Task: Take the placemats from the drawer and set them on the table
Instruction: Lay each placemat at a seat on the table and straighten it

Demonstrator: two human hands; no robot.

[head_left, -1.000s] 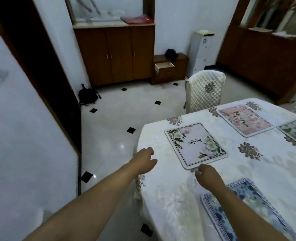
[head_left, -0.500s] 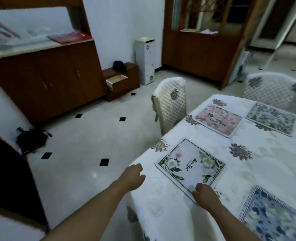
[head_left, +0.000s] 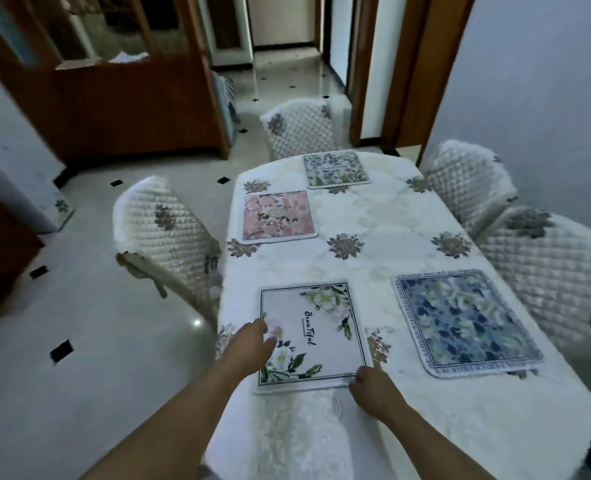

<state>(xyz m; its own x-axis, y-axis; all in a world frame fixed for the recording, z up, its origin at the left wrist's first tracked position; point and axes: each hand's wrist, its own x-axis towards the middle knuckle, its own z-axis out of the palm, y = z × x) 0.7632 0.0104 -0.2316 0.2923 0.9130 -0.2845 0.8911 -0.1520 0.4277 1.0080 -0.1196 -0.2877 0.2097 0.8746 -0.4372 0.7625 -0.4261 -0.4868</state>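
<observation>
Four placemats lie on the white-clothed table (head_left: 373, 216). Nearest me is a white floral placemat (head_left: 325, 341) with black script. My left hand (head_left: 249, 348) rests on its left part with fingers stretched forward. My right hand (head_left: 373, 389) has curled fingers at the mat's near right corner and seems to pinch it. A blue patterned placemat (head_left: 464, 320) lies to the right, a pink floral placemat (head_left: 278, 216) further back on the left, and a pale blue-green placemat (head_left: 335, 168) at the far end. The drawer is out of view.
Quilted white chairs ring the table: one on the left (head_left: 162, 230), one at the far end (head_left: 299, 129), two on the right (head_left: 467, 181) (head_left: 557, 265). A wooden partition (head_left: 114, 109) stands at the back left. Tiled floor lies to the left.
My view has swung right along the table. My left hand has moved from the table's edge onto the white floral placemat. My right hand stays at the mat's near corner.
</observation>
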